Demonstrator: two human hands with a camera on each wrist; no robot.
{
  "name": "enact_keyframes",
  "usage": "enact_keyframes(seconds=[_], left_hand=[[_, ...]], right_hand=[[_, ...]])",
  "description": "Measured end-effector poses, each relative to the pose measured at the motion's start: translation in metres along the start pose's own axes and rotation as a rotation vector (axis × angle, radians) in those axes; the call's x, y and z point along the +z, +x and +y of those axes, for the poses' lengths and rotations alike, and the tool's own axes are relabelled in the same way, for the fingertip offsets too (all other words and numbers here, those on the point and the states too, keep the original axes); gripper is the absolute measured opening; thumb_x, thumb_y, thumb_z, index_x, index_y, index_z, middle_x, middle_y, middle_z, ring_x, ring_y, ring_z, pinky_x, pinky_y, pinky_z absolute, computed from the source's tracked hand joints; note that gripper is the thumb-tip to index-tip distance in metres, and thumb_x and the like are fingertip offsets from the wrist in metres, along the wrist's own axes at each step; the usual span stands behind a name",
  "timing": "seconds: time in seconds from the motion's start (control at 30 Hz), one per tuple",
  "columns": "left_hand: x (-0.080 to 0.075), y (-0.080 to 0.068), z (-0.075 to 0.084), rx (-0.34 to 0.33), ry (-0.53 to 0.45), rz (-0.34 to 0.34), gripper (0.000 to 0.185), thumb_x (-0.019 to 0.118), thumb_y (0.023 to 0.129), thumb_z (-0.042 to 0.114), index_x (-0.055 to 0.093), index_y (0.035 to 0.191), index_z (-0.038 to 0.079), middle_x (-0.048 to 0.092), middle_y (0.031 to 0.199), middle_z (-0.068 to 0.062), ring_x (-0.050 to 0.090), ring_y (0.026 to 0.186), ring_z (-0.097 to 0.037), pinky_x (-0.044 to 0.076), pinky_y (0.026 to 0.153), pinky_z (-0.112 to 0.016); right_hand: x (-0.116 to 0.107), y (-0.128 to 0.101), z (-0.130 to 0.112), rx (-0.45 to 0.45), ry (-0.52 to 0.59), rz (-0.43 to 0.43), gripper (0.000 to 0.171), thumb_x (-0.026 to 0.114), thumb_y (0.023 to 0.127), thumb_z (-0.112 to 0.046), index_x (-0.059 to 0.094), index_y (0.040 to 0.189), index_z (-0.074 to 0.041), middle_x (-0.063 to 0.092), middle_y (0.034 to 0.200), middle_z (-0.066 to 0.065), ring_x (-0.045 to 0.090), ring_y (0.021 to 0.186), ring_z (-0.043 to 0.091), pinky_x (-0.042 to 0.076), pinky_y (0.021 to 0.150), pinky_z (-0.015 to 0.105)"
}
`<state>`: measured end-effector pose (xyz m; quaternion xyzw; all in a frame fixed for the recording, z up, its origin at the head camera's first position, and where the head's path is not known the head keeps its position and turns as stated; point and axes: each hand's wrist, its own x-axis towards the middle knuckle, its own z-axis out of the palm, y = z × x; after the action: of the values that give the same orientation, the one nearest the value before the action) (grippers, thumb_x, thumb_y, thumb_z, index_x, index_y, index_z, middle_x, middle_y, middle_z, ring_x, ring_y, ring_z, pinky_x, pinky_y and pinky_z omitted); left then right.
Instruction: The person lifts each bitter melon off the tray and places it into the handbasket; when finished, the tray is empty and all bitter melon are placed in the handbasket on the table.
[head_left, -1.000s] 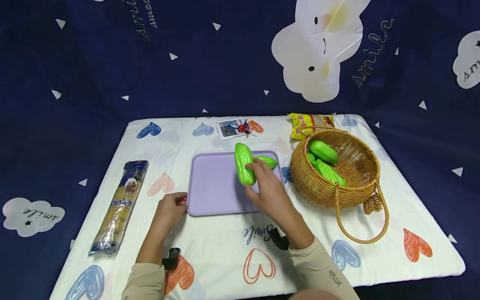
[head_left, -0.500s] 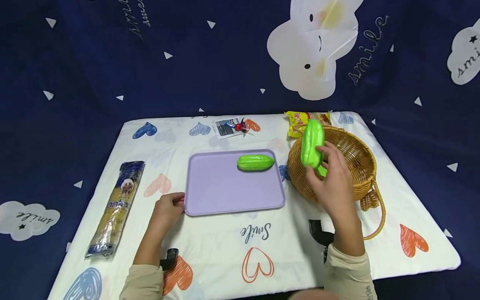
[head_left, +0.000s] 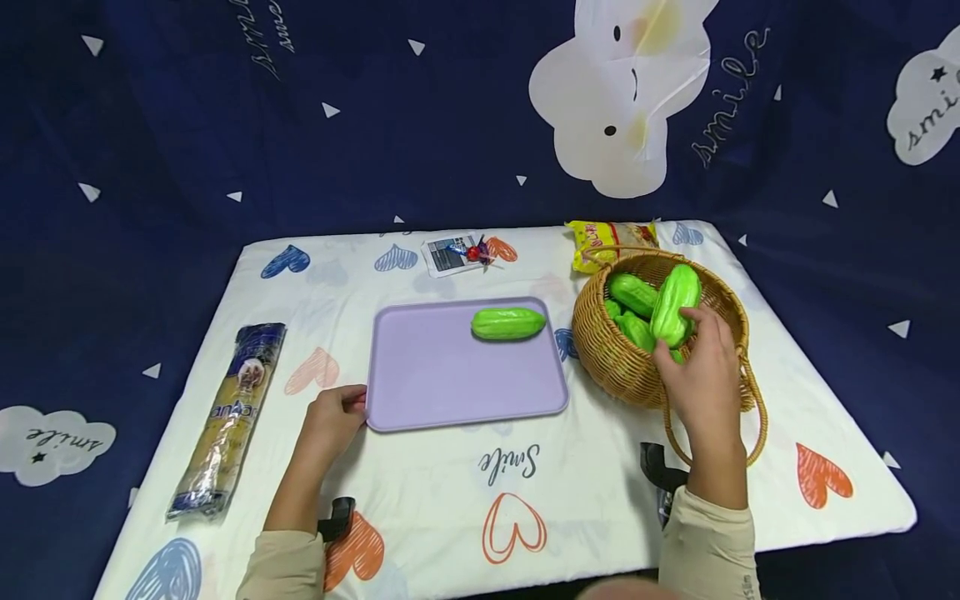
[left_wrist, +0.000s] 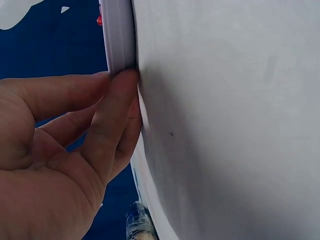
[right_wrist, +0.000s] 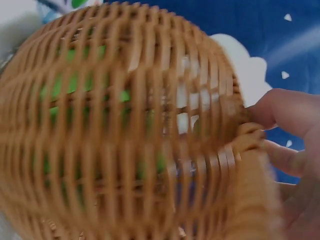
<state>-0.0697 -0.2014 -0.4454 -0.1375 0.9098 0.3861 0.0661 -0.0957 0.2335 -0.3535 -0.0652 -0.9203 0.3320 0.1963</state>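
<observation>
My right hand holds a bright green, ridged toy cucumber between thumb and fingers, over the opening of a wicker basket. Inside the basket lie other green toy vegetables. The basket's wall fills most of the right wrist view and hides the held cucumber there. At the left, my left hand pinches the near left edge of a purple tray; the left wrist view shows thumb and fingertips at its rim. Another green toy cucumber lies at the tray's far right.
A long pack of noodles lies left of the tray. Behind the tray is a small white packet with a red lollipop on it. A yellow snack bag sits behind the basket, whose handle hangs toward the front.
My right hand has carried the cucumber from above the tray rightward to the basket and lowered it into the opening. The left hand stays at the tray's edge.
</observation>
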Motion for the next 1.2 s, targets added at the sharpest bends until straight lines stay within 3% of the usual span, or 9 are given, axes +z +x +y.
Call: enact_keyframes(seconds=[0.47, 0.57, 0.73, 0.87, 1.0, 1.2], left_hand=[[-0.001, -0.001, -0.002, 0.002, -0.003, 0.005, 0.036, 0.056, 0.089, 0.003, 0.064, 0.123, -0.003, 0.071, 0.103, -0.016, 0.062, 0.098, -0.029, 0.045, 0.087, -0.045], [0.000, -0.001, 0.000, 0.007, -0.001, 0.008, 0.035, 0.056, 0.089, 0.003, 0.064, 0.123, -0.003, 0.071, 0.102, -0.015, 0.062, 0.096, -0.028, 0.045, 0.086, -0.043], [0.000, 0.001, 0.001, 0.022, -0.006, 0.017, 0.035, 0.056, 0.088, 0.002, 0.065, 0.122, -0.004, 0.071, 0.100, -0.015, 0.063, 0.094, -0.027, 0.046, 0.083, -0.040], [-0.001, 0.001, 0.000, 0.027, 0.000, 0.020, 0.035, 0.056, 0.088, 0.002, 0.065, 0.121, -0.004, 0.072, 0.100, -0.015, 0.063, 0.094, -0.027, 0.045, 0.084, -0.041], [-0.002, 0.002, -0.001, 0.022, 0.004, 0.023, 0.036, 0.056, 0.087, 0.002, 0.064, 0.122, -0.004, 0.071, 0.100, -0.015, 0.062, 0.094, -0.027, 0.045, 0.084, -0.042], [0.001, 0.004, -0.001, 0.023, -0.023, 0.006, 0.037, 0.054, 0.088, 0.001, 0.063, 0.123, -0.005, 0.072, 0.100, -0.015, 0.064, 0.094, -0.026, 0.046, 0.082, -0.037]], right_hand=[[0.008, -0.001, 0.003, 0.030, -0.017, -0.012, 0.049, 0.061, 0.089, -0.013, 0.049, 0.136, -0.003, 0.034, 0.153, 0.016, 0.033, 0.138, 0.041, 0.029, 0.108, 0.059], [0.012, -0.002, -0.001, -0.029, 0.018, 0.047, 0.045, 0.061, 0.088, -0.009, 0.053, 0.131, -0.001, 0.042, 0.147, 0.017, 0.038, 0.136, 0.038, 0.031, 0.107, 0.056], [0.025, -0.008, -0.027, -0.215, 0.124, 0.123, 0.037, 0.063, 0.083, -0.001, 0.059, 0.120, 0.003, 0.051, 0.137, 0.018, 0.047, 0.127, 0.035, 0.041, 0.098, 0.050], [0.049, -0.019, -0.058, -0.374, 0.211, 0.017, 0.035, 0.064, 0.083, -0.001, 0.061, 0.118, 0.002, 0.053, 0.135, 0.017, 0.053, 0.120, 0.033, 0.046, 0.094, 0.046], [0.086, -0.027, -0.082, -0.499, 0.192, -0.164, 0.036, 0.064, 0.084, -0.007, 0.061, 0.120, -0.003, 0.054, 0.134, 0.014, 0.053, 0.121, 0.031, 0.044, 0.099, 0.046], [0.134, -0.029, -0.096, -0.528, 0.052, -0.382, 0.043, 0.063, 0.087, -0.013, 0.056, 0.130, -0.011, 0.047, 0.141, 0.012, 0.046, 0.129, 0.032, 0.043, 0.101, 0.047]])
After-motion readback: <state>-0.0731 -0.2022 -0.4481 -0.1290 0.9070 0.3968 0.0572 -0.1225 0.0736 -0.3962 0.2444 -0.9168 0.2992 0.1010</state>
